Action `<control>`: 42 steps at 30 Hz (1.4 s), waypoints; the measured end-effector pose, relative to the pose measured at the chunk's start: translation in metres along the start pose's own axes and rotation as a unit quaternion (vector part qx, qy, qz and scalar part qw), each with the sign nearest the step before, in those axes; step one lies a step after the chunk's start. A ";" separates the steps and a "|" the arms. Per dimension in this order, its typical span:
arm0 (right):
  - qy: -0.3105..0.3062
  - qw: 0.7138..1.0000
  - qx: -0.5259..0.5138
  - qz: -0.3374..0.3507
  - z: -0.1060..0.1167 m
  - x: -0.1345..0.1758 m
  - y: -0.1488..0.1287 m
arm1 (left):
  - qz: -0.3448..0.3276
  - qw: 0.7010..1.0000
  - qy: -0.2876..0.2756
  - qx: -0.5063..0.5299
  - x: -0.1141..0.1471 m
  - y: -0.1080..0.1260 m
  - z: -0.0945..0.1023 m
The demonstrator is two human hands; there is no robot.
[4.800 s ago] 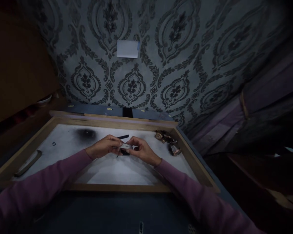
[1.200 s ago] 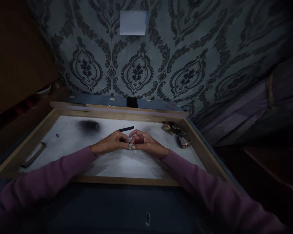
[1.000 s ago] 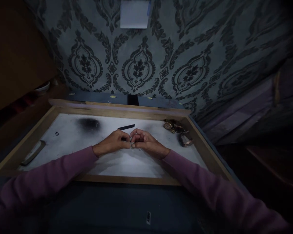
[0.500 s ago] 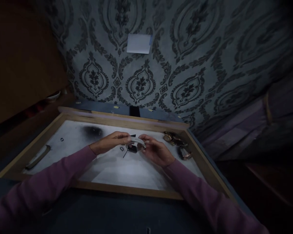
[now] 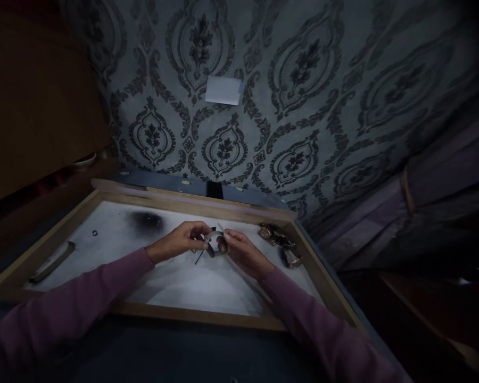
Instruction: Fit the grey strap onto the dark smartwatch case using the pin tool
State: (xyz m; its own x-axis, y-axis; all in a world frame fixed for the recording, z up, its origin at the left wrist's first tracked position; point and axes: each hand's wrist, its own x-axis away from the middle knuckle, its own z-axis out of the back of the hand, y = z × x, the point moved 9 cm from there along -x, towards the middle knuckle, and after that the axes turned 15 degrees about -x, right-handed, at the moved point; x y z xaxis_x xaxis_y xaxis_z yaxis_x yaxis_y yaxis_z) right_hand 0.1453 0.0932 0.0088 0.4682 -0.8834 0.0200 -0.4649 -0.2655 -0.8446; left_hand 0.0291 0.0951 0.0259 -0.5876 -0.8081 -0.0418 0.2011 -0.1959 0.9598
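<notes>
Both hands meet over the middle of the white tray floor [image 5: 191, 287], pinching one thing between them: a pale watch strap [image 5: 214, 238] bent into a curl. The left hand [image 5: 180, 242] closes on its end from nine o'clock, the right hand [image 5: 239, 250] closes on the other end from three o'clock, so the strap's long axis runs left to right, arching up between the fingertips. Neither hand is nearer; they share it. A thin dark tool [image 5: 198, 257] pokes out below at seven o'clock. Gold watches [image 5: 277, 239] lie well apart at three o'clock.
</notes>
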 end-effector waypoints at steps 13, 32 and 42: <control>-0.001 0.999 0.002 -0.050 -0.005 0.003 0.008 | -0.011 0.997 0.024 -0.073 0.006 0.013 -0.001; 0.033 0.998 0.001 -0.058 -0.007 0.004 0.011 | -0.059 0.981 0.060 -0.173 0.010 0.026 -0.010; 0.015 0.999 0.016 -0.039 -0.005 0.003 0.009 | -0.147 0.939 0.117 -0.286 0.021 0.039 -0.011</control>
State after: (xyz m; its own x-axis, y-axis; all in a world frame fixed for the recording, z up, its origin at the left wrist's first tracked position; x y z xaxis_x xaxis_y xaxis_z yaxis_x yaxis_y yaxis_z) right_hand 0.1390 0.0864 0.0038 0.4787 -0.8720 0.1020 -0.4036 -0.3218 -0.8565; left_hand 0.0332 0.0639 0.0592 -0.5092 -0.7588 -0.4061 0.4850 -0.6428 0.5929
